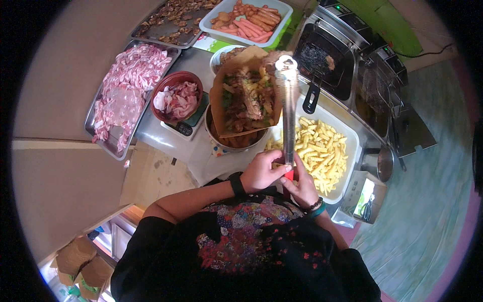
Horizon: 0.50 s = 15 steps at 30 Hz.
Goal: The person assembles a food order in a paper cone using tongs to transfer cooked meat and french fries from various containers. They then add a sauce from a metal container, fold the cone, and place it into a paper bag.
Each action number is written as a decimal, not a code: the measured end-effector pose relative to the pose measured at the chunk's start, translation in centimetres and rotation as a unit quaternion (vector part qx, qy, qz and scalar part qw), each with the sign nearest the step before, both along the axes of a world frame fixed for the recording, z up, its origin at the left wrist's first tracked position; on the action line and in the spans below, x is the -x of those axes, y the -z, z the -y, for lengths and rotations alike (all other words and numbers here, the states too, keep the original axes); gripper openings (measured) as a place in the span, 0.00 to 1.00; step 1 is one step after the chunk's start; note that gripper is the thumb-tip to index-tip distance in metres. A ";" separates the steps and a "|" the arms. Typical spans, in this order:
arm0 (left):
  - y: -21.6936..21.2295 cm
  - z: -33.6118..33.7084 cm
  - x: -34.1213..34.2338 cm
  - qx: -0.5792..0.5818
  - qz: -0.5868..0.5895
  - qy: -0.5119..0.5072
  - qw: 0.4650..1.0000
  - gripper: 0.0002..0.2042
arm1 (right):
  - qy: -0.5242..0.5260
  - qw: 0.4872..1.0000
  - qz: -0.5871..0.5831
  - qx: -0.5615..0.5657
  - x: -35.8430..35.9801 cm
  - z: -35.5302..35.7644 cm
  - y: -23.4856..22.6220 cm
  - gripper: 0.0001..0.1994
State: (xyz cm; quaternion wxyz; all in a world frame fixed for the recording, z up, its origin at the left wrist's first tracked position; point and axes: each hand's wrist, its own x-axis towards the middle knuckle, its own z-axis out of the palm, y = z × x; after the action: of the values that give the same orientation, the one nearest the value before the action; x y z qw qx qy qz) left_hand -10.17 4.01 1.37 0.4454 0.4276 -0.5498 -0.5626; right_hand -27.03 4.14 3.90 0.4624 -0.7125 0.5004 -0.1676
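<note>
Both my hands are closed around the lower end of a long silver metal utensil (288,121) that stands upright close to the view. It has a scalloped top and something red at its base; its exact kind I cannot tell. My left hand (261,171) grips from the left, thumb near the red part, and my right hand (300,187) from the right, its fingers partly hidden. Beyond them, a brown paper food box (218,105) filled with meat pieces, fries and greens appears over a round bowl (214,143). Yellow fries (324,151) fill a white tub (350,146) beside my right hand.
Raw sliced meat covers a metal tray (90,113) at left; a brown bowl (156,83) of meat sits on a white scale (176,129). Sausages fill a white tub (205,25). Fryers with a basket (375,75) stand at right, above a small cardboard box (378,194).
</note>
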 end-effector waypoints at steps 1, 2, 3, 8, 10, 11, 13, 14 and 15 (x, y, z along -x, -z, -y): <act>-0.1 0.2 0.1 0.012 0.010 -0.001 1.000 0.12 | 0.002 1.000 -0.004 0.011 0.0 0.0 -0.1 0.34; -0.4 0.4 0.0 0.002 -0.002 0.004 1.000 0.12 | 0.004 1.000 -0.008 0.022 0.1 -0.1 -0.2 0.33; -0.9 0.5 -0.1 -0.008 -0.013 0.011 1.000 0.12 | 0.017 1.000 -0.011 0.013 0.1 -0.2 -0.4 0.31; -0.7 0.4 -0.3 0.021 -0.033 0.056 0.998 0.10 | 0.058 0.998 0.007 -0.023 1.3 -1.0 -1.5 0.23; -1.2 0.2 -1.2 0.008 -0.027 0.097 0.995 0.09 | 0.075 0.993 0.018 -0.093 2.0 -1.2 -2.5 0.24; -2.0 -0.1 -2.0 0.010 0.002 0.113 0.994 0.09 | 0.078 0.993 0.020 -0.087 2.4 -1.4 -2.8 0.24; -1.7 -0.9 -3.4 0.045 -0.003 0.121 0.992 0.09 | 0.083 0.993 0.022 -0.075 3.3 -1.9 -3.2 0.24; -2.2 -1.2 -4.2 0.054 0.009 0.102 0.993 0.09 | 0.100 0.991 0.042 -0.079 3.9 -2.1 -3.2 0.25; -3.2 -1.4 -5.3 0.063 0.020 0.082 0.994 0.08 | 0.122 0.984 0.096 -0.090 4.1 -2.1 -3.4 0.25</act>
State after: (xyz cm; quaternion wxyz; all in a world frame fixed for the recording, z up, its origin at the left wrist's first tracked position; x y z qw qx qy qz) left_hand -4.91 5.44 4.60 0.4126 0.3633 -0.6262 -0.5529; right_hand -31.11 6.27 7.34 0.5468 -0.5823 0.5499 -0.2440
